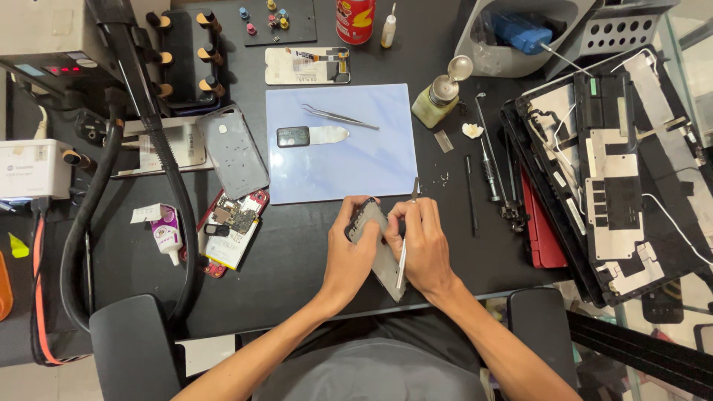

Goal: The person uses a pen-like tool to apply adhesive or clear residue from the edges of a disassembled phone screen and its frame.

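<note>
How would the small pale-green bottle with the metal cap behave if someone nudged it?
The pale-green bottle is squat with a wide base, so it would probably slide rather than tip. Its metal cap stands off to one side, which may make it slightly top-heavy. It looks light and rigid.

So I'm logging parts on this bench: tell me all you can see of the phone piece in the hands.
The phone piece is a thin grey panel with a dark rounded upper edge, tilted on edge above the black table. The left hand grips its left side; the right hand holds its right side, with tweezers alongside.
</note>
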